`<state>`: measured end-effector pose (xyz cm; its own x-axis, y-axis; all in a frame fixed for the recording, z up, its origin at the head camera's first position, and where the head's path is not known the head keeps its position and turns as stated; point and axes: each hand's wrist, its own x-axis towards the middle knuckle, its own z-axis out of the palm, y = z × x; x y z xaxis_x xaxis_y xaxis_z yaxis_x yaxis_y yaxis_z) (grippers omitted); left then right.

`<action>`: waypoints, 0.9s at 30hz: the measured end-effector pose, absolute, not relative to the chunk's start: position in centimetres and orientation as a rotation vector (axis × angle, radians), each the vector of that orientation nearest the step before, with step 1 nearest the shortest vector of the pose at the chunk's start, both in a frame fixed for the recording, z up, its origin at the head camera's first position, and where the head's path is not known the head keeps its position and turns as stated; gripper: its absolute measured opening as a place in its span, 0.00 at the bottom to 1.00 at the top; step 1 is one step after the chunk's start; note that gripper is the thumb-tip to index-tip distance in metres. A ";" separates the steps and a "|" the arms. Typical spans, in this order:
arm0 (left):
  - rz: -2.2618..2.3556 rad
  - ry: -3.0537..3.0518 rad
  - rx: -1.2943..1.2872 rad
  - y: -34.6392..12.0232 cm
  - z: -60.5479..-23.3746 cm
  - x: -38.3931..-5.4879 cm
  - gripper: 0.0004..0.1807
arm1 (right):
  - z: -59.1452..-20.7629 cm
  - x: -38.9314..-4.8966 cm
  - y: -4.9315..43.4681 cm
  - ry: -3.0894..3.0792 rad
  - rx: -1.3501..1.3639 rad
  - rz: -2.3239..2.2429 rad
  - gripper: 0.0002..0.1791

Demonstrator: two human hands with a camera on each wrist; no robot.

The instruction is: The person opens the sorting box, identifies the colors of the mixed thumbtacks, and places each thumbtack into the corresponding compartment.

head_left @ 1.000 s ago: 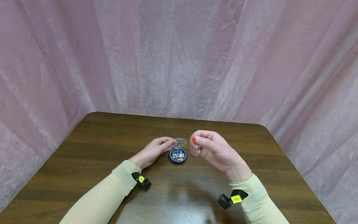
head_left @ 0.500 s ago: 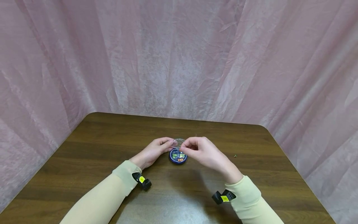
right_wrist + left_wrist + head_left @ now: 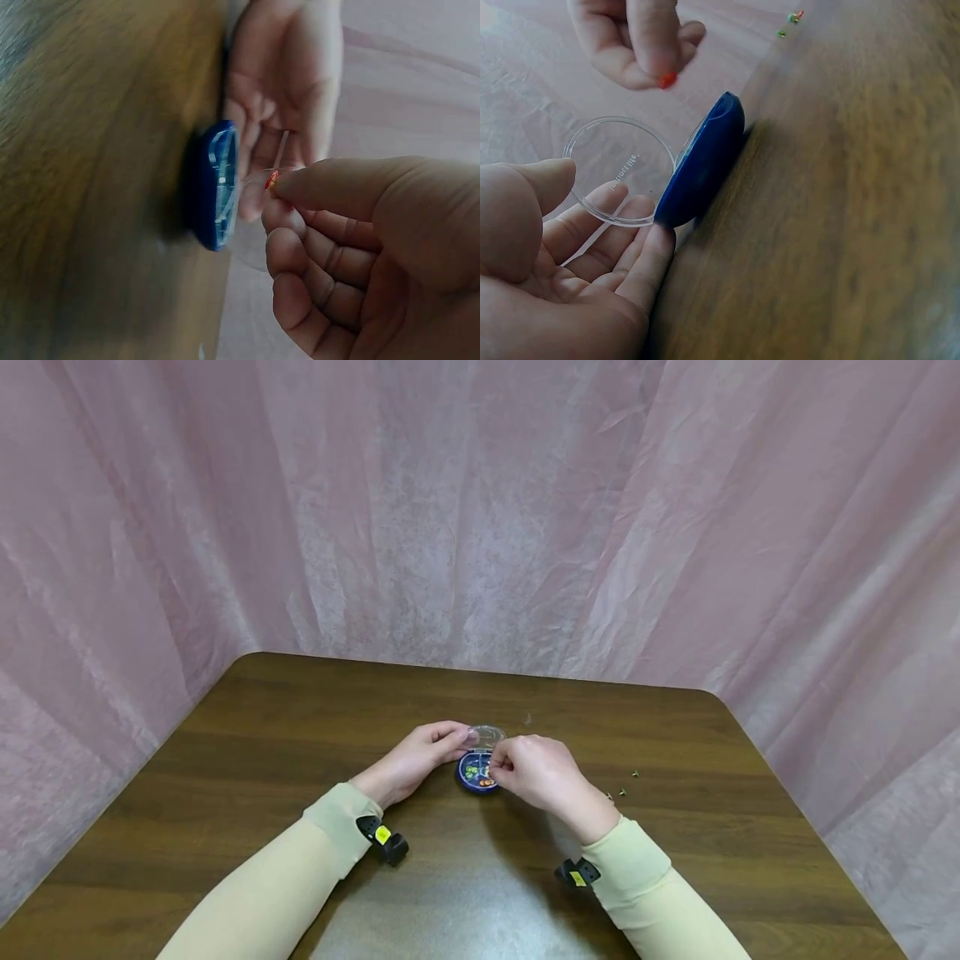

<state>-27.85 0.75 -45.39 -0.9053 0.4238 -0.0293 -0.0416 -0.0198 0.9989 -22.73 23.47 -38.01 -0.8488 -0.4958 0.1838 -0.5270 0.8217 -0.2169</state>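
A round blue case (image 3: 467, 783) lies on the table with its clear lid (image 3: 491, 735) raised. Its divided inside holds several small green, pale and orange pieces. My left hand (image 3: 412, 760) steadies it from the left, thumb at the lid's rim and fingers behind the lid, one fingertip against the blue base in the left wrist view. My right hand (image 3: 538, 772) is over the case's right side, covering part of the compartments. Between its thumb and index finger it pinches a small red piece (image 3: 271, 180) with a glint of gold; the left wrist view shows the red piece (image 3: 667, 80) above the case.
Several small green-and-gold loose pieces (image 3: 622, 792) lie on the wooden table (image 3: 315, 710) to the right of my right hand, near its wrist. A pink curtain (image 3: 450, 527) hangs behind the table's far edge.
My right hand has come left and down to the case with the red piece, uncovering loose pieces on the table at right. The left hand keeps its hold on the case.
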 end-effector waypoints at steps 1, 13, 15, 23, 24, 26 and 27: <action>1.990 1.938 0.402 0.8 -45.4 -27.8 0.20 | -38.2 -22.7 23.4 -2.879 0.815 0.377 0.09; 1.991 1.925 0.403 0.8 -45.2 -27.5 0.20 | -39.7 -22.7 23.0 -2.856 0.857 0.250 0.11; 1.989 1.931 0.410 0.9 -45.2 -27.5 0.21 | -39.8 -22.7 23.1 -2.857 0.860 0.244 0.11; 1.989 1.933 0.401 0.8 -45.4 -27.6 0.20 | -39.7 -22.6 23.3 -2.859 0.870 0.241 0.09; 1.991 1.931 0.396 0.8 -45.4 -27.6 0.20 | -39.6 -22.6 23.4 -2.863 0.871 0.243 0.08; 1.995 1.928 0.397 0.8 -45.5 -27.7 0.20 | -39.4 -22.5 23.7 -2.873 0.862 0.251 0.07; 1.997 1.926 0.396 0.8 -45.5 -27.7 0.20 | -39.2 -22.4 23.8 -2.874 0.855 0.258 0.07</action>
